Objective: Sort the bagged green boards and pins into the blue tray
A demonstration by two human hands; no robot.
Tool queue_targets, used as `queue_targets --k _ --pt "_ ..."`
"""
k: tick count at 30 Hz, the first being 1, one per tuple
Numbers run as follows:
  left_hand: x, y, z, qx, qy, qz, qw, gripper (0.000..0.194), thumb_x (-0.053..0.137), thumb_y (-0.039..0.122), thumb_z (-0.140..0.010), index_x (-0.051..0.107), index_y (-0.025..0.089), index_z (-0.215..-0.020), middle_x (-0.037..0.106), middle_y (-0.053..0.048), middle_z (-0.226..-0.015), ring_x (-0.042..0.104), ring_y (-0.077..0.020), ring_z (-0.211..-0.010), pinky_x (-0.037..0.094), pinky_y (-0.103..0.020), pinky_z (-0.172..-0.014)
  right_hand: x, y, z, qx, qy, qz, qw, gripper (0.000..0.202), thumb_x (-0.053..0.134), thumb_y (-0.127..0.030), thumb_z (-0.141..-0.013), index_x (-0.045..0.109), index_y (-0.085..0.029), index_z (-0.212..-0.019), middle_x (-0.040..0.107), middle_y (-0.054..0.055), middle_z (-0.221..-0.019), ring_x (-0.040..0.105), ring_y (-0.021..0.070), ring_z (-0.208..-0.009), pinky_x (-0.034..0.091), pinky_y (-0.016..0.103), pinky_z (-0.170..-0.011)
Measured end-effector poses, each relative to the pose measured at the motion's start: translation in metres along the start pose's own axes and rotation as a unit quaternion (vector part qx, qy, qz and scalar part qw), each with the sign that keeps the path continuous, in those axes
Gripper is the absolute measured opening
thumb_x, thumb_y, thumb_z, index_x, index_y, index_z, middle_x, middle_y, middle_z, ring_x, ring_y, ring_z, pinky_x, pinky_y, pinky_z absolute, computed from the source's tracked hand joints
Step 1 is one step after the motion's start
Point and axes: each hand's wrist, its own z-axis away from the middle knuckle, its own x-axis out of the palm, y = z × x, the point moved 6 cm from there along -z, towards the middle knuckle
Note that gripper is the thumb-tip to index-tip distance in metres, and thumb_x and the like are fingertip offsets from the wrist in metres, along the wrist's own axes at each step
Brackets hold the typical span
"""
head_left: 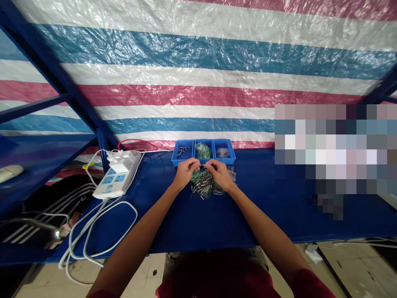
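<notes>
1. My left hand (188, 167) pinches one end of a small slender piece (202, 164); my right hand (218, 171) pinches the other end; both grips are closed on it, fingertips to fingertips.
2. The piece lies between my two grips, its short middle bare to view – my fingers hide its ends, so I cannot tell their shape.
3. Just beyond my hands stand three blue bins side by side; the left bin (177, 161) holds a few loose metal pieces (182, 151); the middle bin (198, 141) holds a green-tinted bag (203, 150); the right bin (230, 160) holds some clear material (222, 153), too small to make out.
4. On my side of the piece, a heap of slim metal parts (203, 185) lies over green plastic (195, 177) on the blue table (182, 223); clear packets (231, 172) lie by my right hand, partly hidden by it.
5. Well to my left sits a white power strip (108, 188) with white plugs (122, 160) in it; a looped white cable (72, 244) hangs partly over the table's near edge – a striped sheet (186, 95) rises behind everything.
</notes>
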Motion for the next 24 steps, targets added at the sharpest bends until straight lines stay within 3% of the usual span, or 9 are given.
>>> queue_targets --k 3,8,12,15,17,19,24 --pt "-0.001 -0.002 0.001 -0.011 0.02 0.016 1.0 0.031 0.055 0.044 -0.087 0.061 0.017 -0.073 0.06 0.0 -0.06 0.055 -0.0122 -0.054 0.048 -0.024 -0.055 0.001 0.001 0.0 0.002 0.003 -0.015 1.0 0.037 0.051 -0.054 -0.086 0.057 -0.02 -0.074 0.048 -0.003 -0.059 0.042 0.0119 -0.053 0.036 0.025 -0.054" --pt "-0.001 0.001 0.002 -0.011 0.047 0.034 0.998 0.03 0.062 0.045 -0.084 0.067 0.016 -0.083 0.069 -0.004 -0.073 0.062 -0.0145 -0.062 0.053 -0.027 -0.062 -0.004 0.008 -0.002 0.023 0.056 -0.034 0.998 0.036 0.053 -0.054 -0.084 0.057 -0.02 -0.074 0.044 -0.004 -0.054 0.039 0.0111 -0.049 0.033 0.025 -0.051" --pt "-0.001 0.007 0.004 0.006 0.06 0.008 0.998 0.029 0.063 0.045 -0.084 0.07 0.016 -0.082 0.071 -0.004 -0.075 0.064 -0.0156 -0.062 0.053 -0.028 -0.064 -0.004 0.01 -0.002 0.036 0.06 -0.031 0.997 0.035 0.054 -0.053 -0.084 0.06 -0.02 -0.075 0.045 -0.003 -0.055 0.04 0.0116 -0.05 0.033 0.025 -0.051" --pt "-0.019 0.015 0.008 0.047 0.159 -0.072 0.984 0.027 0.059 0.042 -0.088 0.071 0.018 -0.085 0.071 -0.005 -0.079 0.065 -0.017 -0.068 0.052 -0.03 -0.069 -0.004 0.009 -0.002 0.037 0.063 -0.03 0.997 0.035 0.05 -0.051 -0.086 0.064 -0.019 -0.079 0.049 -0.002 -0.06 0.044 0.0121 -0.052 0.035 0.026 -0.052" --pt "-0.038 0.019 0.011 0.082 0.258 -0.145 0.952 0.024 0.056 0.038 -0.091 0.071 0.019 -0.09 0.071 -0.006 -0.086 0.065 -0.0201 -0.081 0.05 -0.034 -0.08 -0.005 0.009 -0.002 0.034 0.069 -0.024 0.997 0.035 0.049 -0.049 -0.087 0.066 -0.019 -0.081 0.052 -0.001 -0.062 0.046 0.0127 -0.053 0.037 0.026 -0.053" --pt "-0.052 0.017 0.01 0.1 0.302 -0.216 0.923 0.02 0.055 0.034 -0.093 0.071 0.021 -0.093 0.07 -0.008 -0.094 0.061 -0.0244 -0.097 0.044 -0.04 -0.092 -0.006 0.008 -0.001 0.033 0.071 -0.013 0.997 0.034 0.049 -0.047 -0.087 0.067 -0.019 -0.081 0.053 -0.001 -0.063 0.048 0.0133 -0.055 0.038 0.026 -0.055" --pt "-0.048 -0.004 -0.009 0.078 0.154 -0.41 0.896 0.017 0.056 0.028 -0.091 0.071 0.021 -0.093 0.065 -0.012 -0.114 0.053 -0.0323 -0.114 0.038 -0.048 -0.093 -0.006 0.005 -0.001 0.034 0.059 0.052 0.996 0.029 0.049 -0.04 -0.087 0.067 -0.018 -0.08 0.059 0.0 -0.066 0.052 0.0142 -0.06 0.04 0.026 -0.06"
